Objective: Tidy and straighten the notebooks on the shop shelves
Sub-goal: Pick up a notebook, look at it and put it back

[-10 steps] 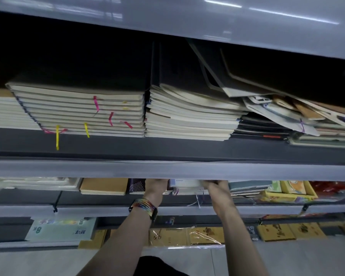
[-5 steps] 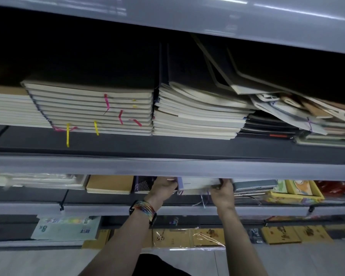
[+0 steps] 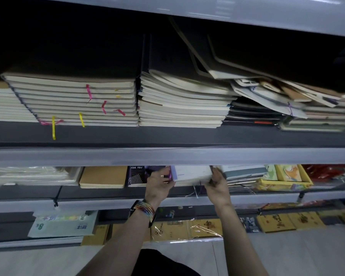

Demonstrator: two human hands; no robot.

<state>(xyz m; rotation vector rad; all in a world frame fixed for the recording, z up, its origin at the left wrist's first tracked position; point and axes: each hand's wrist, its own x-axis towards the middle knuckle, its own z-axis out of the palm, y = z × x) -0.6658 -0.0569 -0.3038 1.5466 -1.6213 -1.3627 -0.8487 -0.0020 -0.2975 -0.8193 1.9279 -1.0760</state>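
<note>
On the middle shelf (image 3: 112,193), near its front edge, the left hand (image 3: 159,186) and right hand (image 3: 217,187) grip a white notebook stack (image 3: 193,174) by its two ends.

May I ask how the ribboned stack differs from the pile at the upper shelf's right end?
The ribboned stack lies flat and even; the right-end pile is jumbled, with notebooks tilted across it. The stack shows uniform cream page edges; the pile mixes dark and pale covers. Both hold notebooks.

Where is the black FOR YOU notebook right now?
In the head view, the black FOR YOU notebook lies on the middle shelf, left of centre, between the brown notebook stack and the left hand.
</note>
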